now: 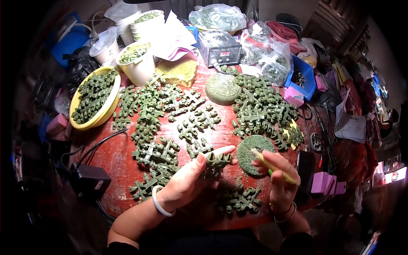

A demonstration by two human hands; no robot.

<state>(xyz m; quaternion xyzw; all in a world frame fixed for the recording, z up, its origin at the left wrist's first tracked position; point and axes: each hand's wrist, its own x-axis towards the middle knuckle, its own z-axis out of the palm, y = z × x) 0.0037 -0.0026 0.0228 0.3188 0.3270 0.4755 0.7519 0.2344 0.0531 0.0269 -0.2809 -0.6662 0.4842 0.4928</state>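
Head view: small pile of green pieces on red table, just nearer than the round green pad. Left hand left of pad, fingers grasping a knobbly green piece, itself just left of pad. Right hand at pad's right edge, fingers clenched round a yellow-green stick tool; tip over pad, contact can't be told. Pink blocks right of pad, black power brick well left. More piled pieces left of pad, big heap just beyond it. Yellow bowl of pieces far left and beyond pad. Farther past pad: second disc, yellow sponge, white bucket, control box, clear bag.
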